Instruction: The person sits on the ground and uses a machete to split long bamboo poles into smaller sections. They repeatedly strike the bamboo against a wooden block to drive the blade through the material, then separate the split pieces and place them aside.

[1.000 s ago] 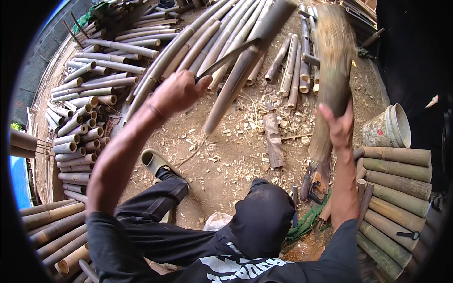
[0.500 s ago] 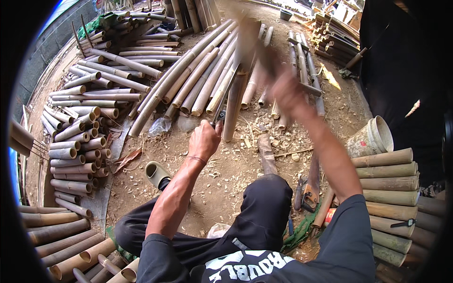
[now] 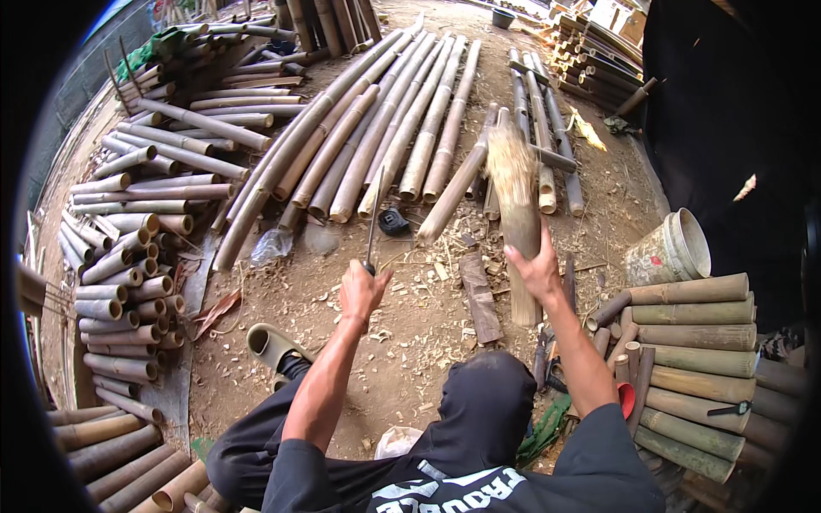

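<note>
My left hand [image 3: 361, 292] is closed round the dark handle of a knife [image 3: 374, 218], its long thin blade pointing up and away from me. Gripped by my right hand [image 3: 540, 269] is a thick wooden club [image 3: 517, 209], its far end frayed into pale fibres and its lower end near the ground. Between the two hands, a bamboo pole [image 3: 457, 192] slants with its near end apart from the knife. A black tape measure [image 3: 393, 221] lies just beyond the left hand. Left of the club rests a short, rough piece of wood [image 3: 480, 297].
Long bamboo poles [image 3: 410, 128] lie ahead. Bamboo is stacked on the left [image 3: 141, 295] and right [image 3: 697, 336]. A stained white bucket [image 3: 671, 248] stands at the right, near a dark hanging sheet [image 3: 727, 128]. Wood chips [image 3: 342, 368] litter the dirt floor.
The club, blurred by motion above the bamboo pole earlier, has come down to the right in my right hand. My left hand's knife has come away from the pole, whose near end is farther off.
</note>
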Demonstrator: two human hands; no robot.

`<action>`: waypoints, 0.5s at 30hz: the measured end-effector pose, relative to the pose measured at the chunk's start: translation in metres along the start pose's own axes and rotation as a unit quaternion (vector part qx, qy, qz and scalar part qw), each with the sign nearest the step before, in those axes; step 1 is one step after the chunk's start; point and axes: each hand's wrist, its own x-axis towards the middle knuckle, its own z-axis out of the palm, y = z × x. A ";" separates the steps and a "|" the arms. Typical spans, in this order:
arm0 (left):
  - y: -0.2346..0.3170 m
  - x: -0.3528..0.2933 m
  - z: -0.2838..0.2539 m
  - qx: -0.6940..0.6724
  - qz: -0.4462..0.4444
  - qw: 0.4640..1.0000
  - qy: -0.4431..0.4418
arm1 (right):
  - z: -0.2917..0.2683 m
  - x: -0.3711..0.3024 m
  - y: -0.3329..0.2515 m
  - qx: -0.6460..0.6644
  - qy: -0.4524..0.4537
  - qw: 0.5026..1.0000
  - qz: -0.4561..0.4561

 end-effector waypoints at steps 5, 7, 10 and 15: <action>0.030 0.078 0.060 -0.090 0.002 0.996 0.020 | -0.005 -0.083 0.085 0.059 0.038 0.979 0.190; 0.031 0.110 0.089 -0.133 -0.019 0.991 0.006 | -0.006 -0.120 0.127 0.055 0.058 0.966 0.247; 0.041 0.138 0.133 -0.147 -0.037 0.987 -0.054 | -0.010 -0.155 0.164 0.080 0.038 0.940 0.329; 0.067 0.139 0.208 -0.168 -0.024 0.981 -0.093 | 0.002 -0.143 0.202 -0.130 0.070 0.927 0.345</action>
